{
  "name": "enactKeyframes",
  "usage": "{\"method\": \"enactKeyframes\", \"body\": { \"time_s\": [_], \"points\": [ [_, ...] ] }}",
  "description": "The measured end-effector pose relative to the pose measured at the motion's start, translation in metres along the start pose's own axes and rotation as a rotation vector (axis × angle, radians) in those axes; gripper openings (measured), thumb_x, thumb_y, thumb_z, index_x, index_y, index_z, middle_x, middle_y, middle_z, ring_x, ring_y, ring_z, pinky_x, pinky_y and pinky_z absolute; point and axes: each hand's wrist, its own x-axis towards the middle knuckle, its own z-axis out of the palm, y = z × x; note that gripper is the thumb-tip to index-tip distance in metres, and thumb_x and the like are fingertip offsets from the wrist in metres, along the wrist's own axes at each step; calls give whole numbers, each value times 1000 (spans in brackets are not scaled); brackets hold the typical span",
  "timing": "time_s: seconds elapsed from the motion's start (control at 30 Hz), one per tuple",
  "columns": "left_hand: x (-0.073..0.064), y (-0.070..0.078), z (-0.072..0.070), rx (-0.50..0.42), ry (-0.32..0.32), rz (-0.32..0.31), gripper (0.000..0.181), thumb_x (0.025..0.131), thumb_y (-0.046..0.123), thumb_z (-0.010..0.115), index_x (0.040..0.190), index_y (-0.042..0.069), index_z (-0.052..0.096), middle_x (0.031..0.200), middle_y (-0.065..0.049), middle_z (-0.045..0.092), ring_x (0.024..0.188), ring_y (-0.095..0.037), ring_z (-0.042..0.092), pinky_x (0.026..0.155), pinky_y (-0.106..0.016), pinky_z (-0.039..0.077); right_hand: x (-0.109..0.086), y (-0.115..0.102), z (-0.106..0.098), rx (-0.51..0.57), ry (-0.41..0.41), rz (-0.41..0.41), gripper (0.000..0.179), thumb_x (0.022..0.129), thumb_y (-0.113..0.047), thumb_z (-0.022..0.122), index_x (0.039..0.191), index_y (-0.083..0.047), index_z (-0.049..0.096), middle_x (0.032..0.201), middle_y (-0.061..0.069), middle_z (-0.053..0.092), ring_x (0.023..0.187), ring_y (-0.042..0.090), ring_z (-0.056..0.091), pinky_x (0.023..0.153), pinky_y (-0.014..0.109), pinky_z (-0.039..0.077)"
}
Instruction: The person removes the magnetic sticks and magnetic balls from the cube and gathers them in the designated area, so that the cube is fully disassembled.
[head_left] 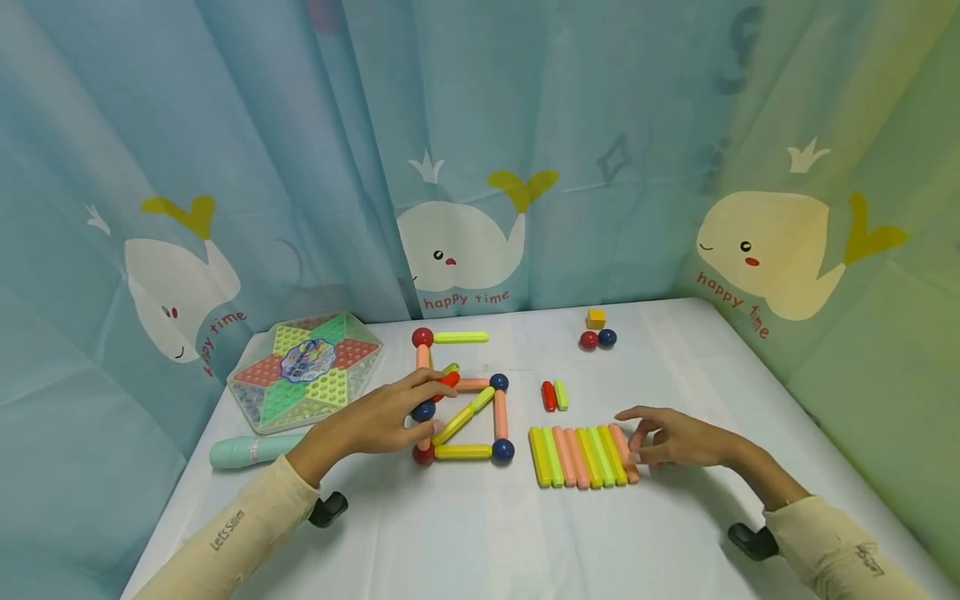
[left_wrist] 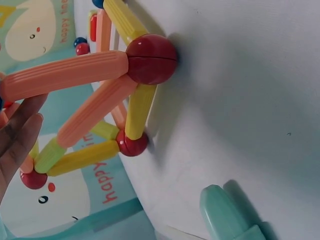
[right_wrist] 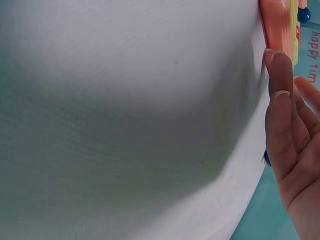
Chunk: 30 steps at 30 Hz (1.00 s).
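Observation:
My left hand [head_left: 393, 412] is at a frame of magnetic sticks and balls, its fingers over a red stick [head_left: 449, 380] beside an upper blue ball [head_left: 423, 411]. The thumb lies lower, near that ball. In the left wrist view, an orange stick [left_wrist: 70, 75] runs from a red ball [left_wrist: 152, 59] toward the fingers [left_wrist: 22, 131]. A yellow stick [head_left: 463, 452] and another blue ball [head_left: 502, 451] form part of the base. My right hand [head_left: 678, 437] hovers, fingers loosely bent, at the rightmost orange stick [head_left: 618, 442] of a row; a fingertip meets its end in the right wrist view.
A red and a green short stick [head_left: 561, 395] lie behind the row. Farther back are a red ball [head_left: 588, 340], a blue ball [head_left: 607, 338] and a yellow cube [head_left: 596, 318]. A star-patterned board [head_left: 258, 400] and a teal cylinder [head_left: 240, 452] are at left.

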Motion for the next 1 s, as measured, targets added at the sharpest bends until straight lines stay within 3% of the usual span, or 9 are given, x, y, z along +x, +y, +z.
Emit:
{"method": "enactKeyframes", "body": {
  "time_s": [0.17, 0.43, 0.83, 1.0],
  "points": [
    [0, 1, 0, 4, 9, 14, 41, 99, 35, 62, 139, 26, 55, 146, 0, 46, 116, -19, 60, 100, -44, 52, -6, -1, -2, 41, 7, -1, 64, 98, -15, 64, 148, 10, 32, 113, 21, 63, 80, 25, 68, 64, 32, 55],
    [-1, 0, 2, 2, 16, 6, 42, 100, 37, 60, 141, 27, 53, 152, -1, 41, 115, -20, 60, 98, -43, 53, -8, -1, -2, 62, 2, -6, 64, 99, -15, 63, 149, 9, 31, 117, 23, 63, 77, 25, 68, 61, 29, 52],
    [-1, -1, 4, 16, 43, 32, 44, 101, 38, 58, 143, 25, 52, 158, 1, 35, 123, -20, 58, 100, -43, 52, -12, -2, -2, 67, 12, -15, 63, 99, -14, 62, 148, 9, 31, 115, 22, 63, 73, 24, 67, 59, 29, 51],
    [-4, -1, 4, 24, 48, 27, 47, 101, 39, 58, 146, 25, 50, 156, 0, 37, 120, -21, 59, 99, -44, 53, -8, -6, -2, 41, 54, -44, 60, 99, -12, 63, 147, 10, 34, 112, 21, 64, 72, 24, 67, 60, 31, 54]
  ]
}}
